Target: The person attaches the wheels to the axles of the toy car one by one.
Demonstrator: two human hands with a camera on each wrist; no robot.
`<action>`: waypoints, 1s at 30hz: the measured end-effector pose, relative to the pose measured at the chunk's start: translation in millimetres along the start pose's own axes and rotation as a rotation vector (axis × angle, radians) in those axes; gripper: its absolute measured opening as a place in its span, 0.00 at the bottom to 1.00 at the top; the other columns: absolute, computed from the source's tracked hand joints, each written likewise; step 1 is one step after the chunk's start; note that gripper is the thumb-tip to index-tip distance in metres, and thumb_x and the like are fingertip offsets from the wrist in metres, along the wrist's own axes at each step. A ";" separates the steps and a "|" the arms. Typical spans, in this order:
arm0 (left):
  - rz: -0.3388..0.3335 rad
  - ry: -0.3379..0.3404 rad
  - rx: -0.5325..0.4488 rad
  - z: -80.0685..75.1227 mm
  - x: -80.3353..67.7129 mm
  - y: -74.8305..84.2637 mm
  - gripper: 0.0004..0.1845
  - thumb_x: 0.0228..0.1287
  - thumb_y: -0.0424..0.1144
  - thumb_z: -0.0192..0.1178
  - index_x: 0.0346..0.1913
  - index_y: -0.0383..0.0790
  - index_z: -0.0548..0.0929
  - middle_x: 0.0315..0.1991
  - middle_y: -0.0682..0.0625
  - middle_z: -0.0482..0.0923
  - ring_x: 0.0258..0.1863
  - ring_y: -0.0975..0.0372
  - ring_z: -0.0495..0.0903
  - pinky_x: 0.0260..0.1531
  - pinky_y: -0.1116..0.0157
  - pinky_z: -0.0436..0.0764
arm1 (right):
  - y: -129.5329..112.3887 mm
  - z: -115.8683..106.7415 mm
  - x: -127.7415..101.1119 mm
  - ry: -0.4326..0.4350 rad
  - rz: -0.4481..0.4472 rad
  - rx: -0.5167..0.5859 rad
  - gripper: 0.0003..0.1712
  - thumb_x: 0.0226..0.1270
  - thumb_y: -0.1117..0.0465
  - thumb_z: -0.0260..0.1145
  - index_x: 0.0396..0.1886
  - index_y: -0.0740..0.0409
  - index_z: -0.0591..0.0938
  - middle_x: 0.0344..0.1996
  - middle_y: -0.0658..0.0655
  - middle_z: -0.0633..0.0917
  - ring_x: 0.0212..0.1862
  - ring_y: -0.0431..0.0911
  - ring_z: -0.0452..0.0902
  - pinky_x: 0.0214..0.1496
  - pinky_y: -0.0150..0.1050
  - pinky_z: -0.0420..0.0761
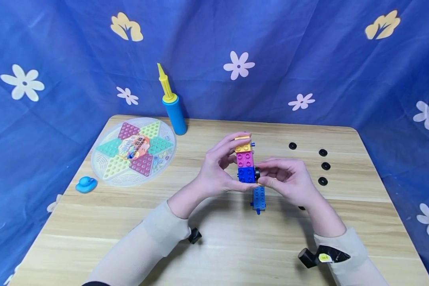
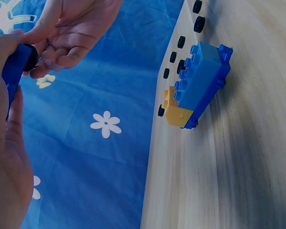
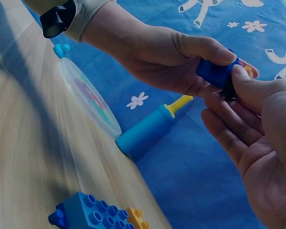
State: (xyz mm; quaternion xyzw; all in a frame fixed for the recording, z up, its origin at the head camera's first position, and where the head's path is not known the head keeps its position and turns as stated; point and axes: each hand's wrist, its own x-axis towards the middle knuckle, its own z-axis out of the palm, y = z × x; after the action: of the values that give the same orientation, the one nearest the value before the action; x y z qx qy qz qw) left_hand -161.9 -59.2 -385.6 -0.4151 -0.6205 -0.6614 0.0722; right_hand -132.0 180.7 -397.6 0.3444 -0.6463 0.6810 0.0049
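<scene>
My left hand holds a row of toy building bricks above the table, yellow, pink and dark blue, with fingers on the yellow end and thumb at the blue end. Small blue pegs stick out at its sides. Between thumb and fingers, my right hand pinches a black toy wheel against the side of the dark blue brick. Below the hands a second brick assembly stands on the table; in the left wrist view its light blue brick and yellow brick sit on a dark blue base with pegs.
Several loose black wheels lie at the right of the wooden table. At the left are a round star-patterned game board and a small blue toy duck. A blue and yellow hand pump stands at the back edge.
</scene>
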 end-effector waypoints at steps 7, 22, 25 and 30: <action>-0.028 -0.007 0.014 0.3 -1.2 -2.0 0.55 0.32 0.18 0.87 0.72 0.31 0.75 0.74 0.46 0.69 0.62 0.49 0.79 0.49 0.52 0.88 | 3.0 -1.8 -1.9 0.010 -0.001 -0.024 0.18 0.67 0.77 0.73 0.53 0.83 0.82 0.46 0.63 0.90 0.44 0.48 0.90 0.47 0.43 0.89; -0.050 -0.049 -0.011 4.7 2.6 -2.8 0.56 0.32 0.20 0.88 0.73 0.31 0.73 0.74 0.43 0.68 0.63 0.49 0.77 0.45 0.51 0.89 | 10.5 1.7 -0.8 -0.126 0.119 -0.118 0.16 0.87 0.66 0.51 0.52 0.70 0.84 0.45 0.55 0.89 0.48 0.45 0.85 0.55 0.38 0.84; -0.066 -0.072 0.036 4.3 2.5 -2.7 0.59 0.34 0.23 0.89 0.76 0.34 0.70 0.74 0.47 0.68 0.62 0.51 0.77 0.44 0.55 0.88 | 12.0 2.1 -1.1 -0.129 0.096 -0.094 0.14 0.86 0.68 0.52 0.46 0.67 0.84 0.39 0.55 0.88 0.43 0.45 0.84 0.50 0.38 0.84; -0.082 -0.085 0.152 5.1 3.3 -1.3 0.62 0.37 0.30 0.90 0.79 0.39 0.67 0.79 0.51 0.59 0.65 0.55 0.73 0.40 0.60 0.86 | 11.5 2.4 -1.9 -0.086 0.099 -0.038 0.14 0.86 0.65 0.55 0.38 0.64 0.82 0.29 0.55 0.84 0.32 0.45 0.82 0.38 0.39 0.84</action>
State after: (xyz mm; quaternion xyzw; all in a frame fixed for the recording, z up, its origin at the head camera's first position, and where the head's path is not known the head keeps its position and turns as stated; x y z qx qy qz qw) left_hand -162.5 -53.0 -385.1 -0.4105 -0.6877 -0.5967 0.0499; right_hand -134.7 177.5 -408.8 0.3408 -0.6747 0.6528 -0.0500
